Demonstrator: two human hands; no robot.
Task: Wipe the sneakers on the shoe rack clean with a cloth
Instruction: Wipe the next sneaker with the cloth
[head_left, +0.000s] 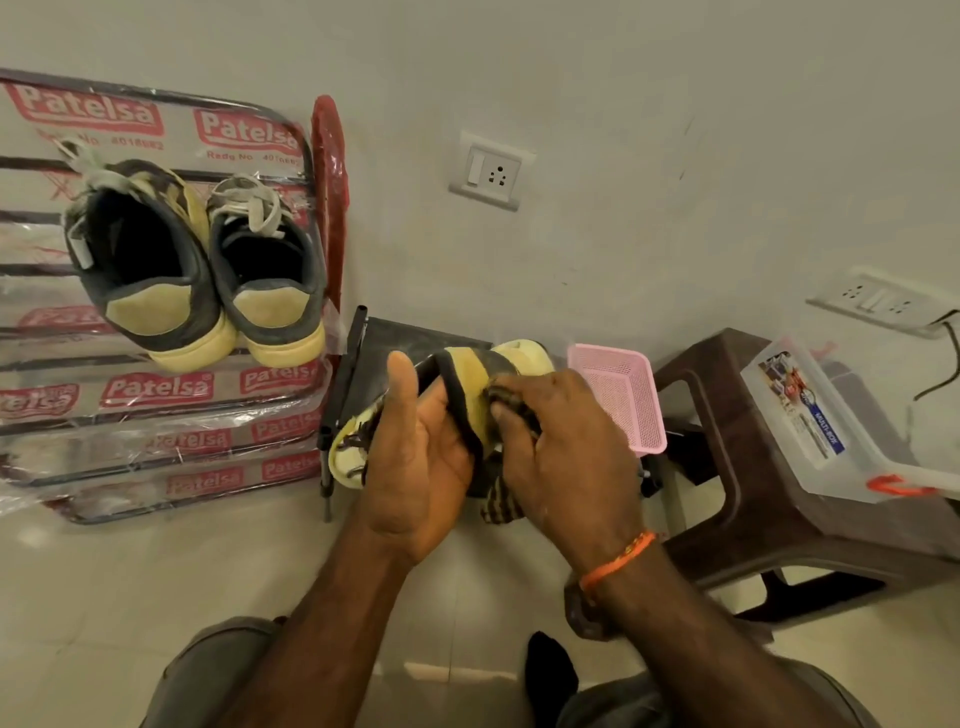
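Head view, knees: two legs in grey-brown cloth at the near edge, with a dark object (549, 670) on the pale tiled floor (130, 571) between them; what it is cannot be told.
Right wrist: orange thread band (618, 560) tied round it.
Left hand (410, 467): fingers curled under and round the held sneaker (467, 384), thumb standing straight up on the near side; a firm grip on the shoe.
Right hand (566, 447): fingers bent, pressing a dark striped cloth (501, 496) against the shoe's side; cloth bunched under the fingertips, its loose end hanging below the hand.
Held sneaker: grey and tan upper, pale yellow sole, lifted in front of the body, toe pointing far and right, laces trailing at the near left.
Stool (727, 467): brown plastic, right of the hands, on the floor.
Clear plastic box (810, 415): lying on the stool top, printed label, orange clasp.
Pink basket (618, 395): mesh plastic, just beyond the right hand.
Dark metal frame (353, 374): behind the held shoe, against the wall.
Shoe rack (156, 405): left, wrapped in clear film printed "Patelsa", tiered bars.
Sneakers on rack (192, 260): two, side by side on an upper tier, heels toward the camera, pale laces.
Wall sockets: one (491, 171) far centre, another (878, 301) far right with a black cord.
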